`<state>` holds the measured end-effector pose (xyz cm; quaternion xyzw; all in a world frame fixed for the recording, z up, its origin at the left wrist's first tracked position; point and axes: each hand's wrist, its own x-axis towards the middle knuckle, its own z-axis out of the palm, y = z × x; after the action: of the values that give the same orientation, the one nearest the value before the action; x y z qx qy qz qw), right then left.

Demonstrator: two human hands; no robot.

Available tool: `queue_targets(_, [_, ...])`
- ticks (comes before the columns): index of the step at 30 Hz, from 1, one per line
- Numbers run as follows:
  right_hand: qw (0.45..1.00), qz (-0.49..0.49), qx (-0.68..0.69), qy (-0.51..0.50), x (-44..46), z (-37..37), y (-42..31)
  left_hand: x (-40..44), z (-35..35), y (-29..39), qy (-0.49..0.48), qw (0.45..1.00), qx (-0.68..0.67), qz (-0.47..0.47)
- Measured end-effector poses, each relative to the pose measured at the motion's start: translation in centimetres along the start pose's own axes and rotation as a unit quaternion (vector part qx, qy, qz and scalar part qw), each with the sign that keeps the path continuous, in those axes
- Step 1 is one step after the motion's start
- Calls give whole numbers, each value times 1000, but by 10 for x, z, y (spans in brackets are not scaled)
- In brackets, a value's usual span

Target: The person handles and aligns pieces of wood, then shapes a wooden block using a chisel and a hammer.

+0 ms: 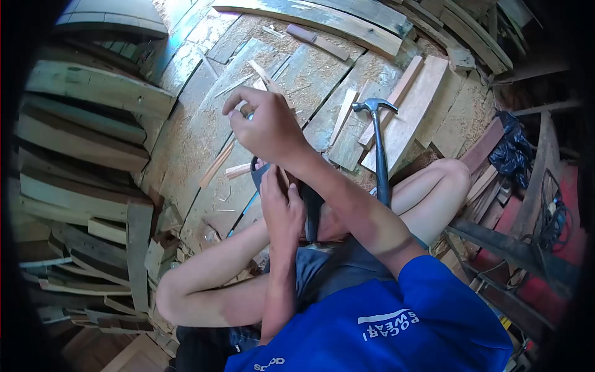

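My right hand (263, 124) is raised over the floor in front of my lap, its fingers curled round something small that is mostly hidden. Lower down, my left hand (284, 204) is closed on a narrow wooden piece (283, 180) near my foot, and my right forearm passes close beside it. A dark, handle-like object (312, 217) lies between my legs, just right of my left hand; its upper part is covered. The hammer (379, 142) rests to the right, head away from me, its dark handle reaching my leg.
Two pale boards (412, 111) lie by the hammer. A small brown wooden piece (317, 42) and a long beam (322, 23) are farther off. Curved timbers (80, 133) are stacked at the left. At the right are a black plastic bag (513, 152) and cables. Shavings cover the planks.
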<state>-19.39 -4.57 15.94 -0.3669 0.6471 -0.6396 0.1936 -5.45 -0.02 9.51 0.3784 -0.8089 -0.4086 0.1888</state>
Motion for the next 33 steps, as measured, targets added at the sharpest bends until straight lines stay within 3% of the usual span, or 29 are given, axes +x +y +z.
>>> queue_targets(2, [1000,18,-10,-18,2,-2,-1,1,13,10,41,994,102,-1])
queue_targets(5, [996,-50,57,-37,6,4,14,12,16,12,71,985,143,-60])
queue_targets(6, [992,-7,80,-98,8,0,11,14,9,18,83,988,113,-63])
queue_targets(9, [974,-8,120,-192,12,8,21,31,-4,19,48,971,192,-137])
queue_targets(10, [971,-20,154,-180,11,16,23,33,0,14,64,967,214,-125])
queue_targets(12, [980,-38,98,-169,18,16,26,37,6,2,98,956,261,-97])
queue_targets(15, [982,-70,86,-153,16,16,24,37,3,2,85,960,237,-119])
queue_targets(23, [985,-81,113,-99,-22,-34,17,34,8,-7,52,974,218,-25])
queue_targets(28, [979,-45,163,-110,-38,-42,11,38,5,-15,6,970,241,-24])
queue_targets(31, [959,-191,103,-182,-65,-46,19,52,-13,-36,-11,988,151,-23])
queue_targets(32, [963,-212,138,-89,-71,-39,25,63,-21,-42,-11,990,138,-11])
queue_targets(33, [965,-129,226,-44,-75,-34,39,64,-20,-40,14,991,130,-23])
